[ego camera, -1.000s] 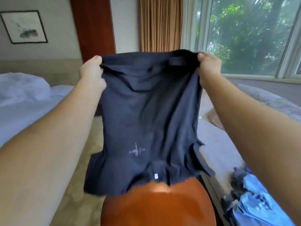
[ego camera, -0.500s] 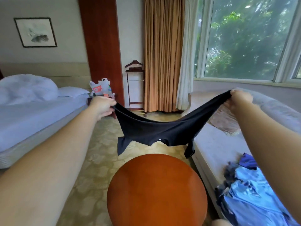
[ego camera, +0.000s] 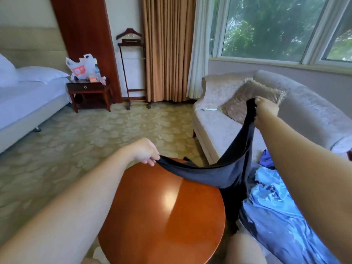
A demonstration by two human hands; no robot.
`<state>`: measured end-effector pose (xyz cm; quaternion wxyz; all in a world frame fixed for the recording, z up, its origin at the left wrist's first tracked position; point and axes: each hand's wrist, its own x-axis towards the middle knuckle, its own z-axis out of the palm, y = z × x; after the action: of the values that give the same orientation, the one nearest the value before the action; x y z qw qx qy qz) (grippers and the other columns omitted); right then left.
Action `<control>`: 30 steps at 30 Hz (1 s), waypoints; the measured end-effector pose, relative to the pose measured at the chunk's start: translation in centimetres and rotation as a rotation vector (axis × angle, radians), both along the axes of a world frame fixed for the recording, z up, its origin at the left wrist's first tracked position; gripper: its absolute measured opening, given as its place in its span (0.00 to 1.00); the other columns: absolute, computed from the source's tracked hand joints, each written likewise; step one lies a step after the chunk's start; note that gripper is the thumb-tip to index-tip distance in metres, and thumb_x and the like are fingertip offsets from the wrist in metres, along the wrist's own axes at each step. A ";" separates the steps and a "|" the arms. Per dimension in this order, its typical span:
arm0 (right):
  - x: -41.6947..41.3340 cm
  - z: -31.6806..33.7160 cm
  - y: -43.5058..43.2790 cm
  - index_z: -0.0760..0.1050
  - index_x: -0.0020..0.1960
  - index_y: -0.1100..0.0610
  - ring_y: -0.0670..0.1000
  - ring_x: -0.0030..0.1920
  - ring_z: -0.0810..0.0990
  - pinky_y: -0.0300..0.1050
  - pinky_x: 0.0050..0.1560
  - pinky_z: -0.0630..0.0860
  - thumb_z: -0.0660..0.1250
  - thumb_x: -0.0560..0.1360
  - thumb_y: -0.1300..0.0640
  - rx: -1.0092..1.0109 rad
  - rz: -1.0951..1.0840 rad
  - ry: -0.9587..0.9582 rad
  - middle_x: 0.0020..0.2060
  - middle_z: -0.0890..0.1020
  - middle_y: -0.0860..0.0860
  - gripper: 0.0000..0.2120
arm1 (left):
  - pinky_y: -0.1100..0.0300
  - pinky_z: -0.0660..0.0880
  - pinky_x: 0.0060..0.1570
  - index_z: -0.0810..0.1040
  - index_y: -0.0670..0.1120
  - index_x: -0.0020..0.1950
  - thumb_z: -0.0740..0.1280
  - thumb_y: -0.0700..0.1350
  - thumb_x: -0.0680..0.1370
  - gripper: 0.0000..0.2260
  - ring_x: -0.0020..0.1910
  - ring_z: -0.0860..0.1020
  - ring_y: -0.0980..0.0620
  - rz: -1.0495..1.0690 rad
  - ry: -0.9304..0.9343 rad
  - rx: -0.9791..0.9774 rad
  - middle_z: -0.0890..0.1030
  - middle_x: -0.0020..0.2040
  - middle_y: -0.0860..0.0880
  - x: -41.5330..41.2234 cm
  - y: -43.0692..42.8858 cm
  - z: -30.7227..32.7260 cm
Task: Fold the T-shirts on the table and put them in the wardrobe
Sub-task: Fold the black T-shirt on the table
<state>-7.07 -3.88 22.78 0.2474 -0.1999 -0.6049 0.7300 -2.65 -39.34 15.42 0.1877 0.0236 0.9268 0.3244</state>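
Tee [ego camera: 219, 174] lower, tight in L+R hands [ego camera: 146, 151] [ego camera: 265, 109]

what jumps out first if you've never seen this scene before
A dark T-shirt sags in a long sling between the two hands: the left hand pinches one end low over the far edge of the round wooden table, the right hand grips the other end higher, in front of the sofa. Right of the table lies a crumpled heap of light blue clothes.

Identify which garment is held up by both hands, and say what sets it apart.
The black T-shirt, pinched by the left hand and gripped by the right hand. The light blue garment and purple garment lie unheld in a heap.
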 end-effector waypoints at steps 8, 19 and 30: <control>1.6 2.9 -24.8 0.80 0.58 0.63 0.46 0.43 0.79 0.36 0.43 0.72 0.65 0.76 0.59 0.798 0.841 0.116 0.44 0.81 0.52 0.14 | 0.58 0.79 0.48 0.82 0.46 0.55 0.71 0.47 0.75 0.11 0.51 0.84 0.49 -0.456 -0.465 0.291 0.85 0.52 0.44 4.2 -6.3 1.9; 8.2 -24.6 -23.1 0.79 0.58 0.59 0.56 0.61 0.77 0.49 0.56 0.75 0.60 0.79 0.57 1.251 0.826 -0.362 0.61 0.78 0.58 0.13 | 0.49 0.69 0.67 0.69 0.33 0.70 0.61 0.37 0.81 0.18 0.51 0.82 0.56 -0.286 -0.466 0.147 0.74 0.69 0.39 -0.4 -8.2 -15.0; 9.4 -35.3 -14.3 0.41 0.80 0.50 0.55 0.78 0.37 0.61 0.76 0.38 0.44 0.78 0.31 1.378 0.652 -0.731 0.79 0.40 0.52 0.37 | 0.43 0.40 0.76 0.36 0.50 0.79 0.48 0.62 0.82 0.33 0.77 0.34 0.47 -0.232 -0.029 -0.520 0.33 0.78 0.48 2.3 -2.2 -26.1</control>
<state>2.33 -18.18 -12.56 -0.1201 -0.0435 -0.9842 0.1224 -0.33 -41.49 -10.67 0.2364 0.0760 0.9673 0.0524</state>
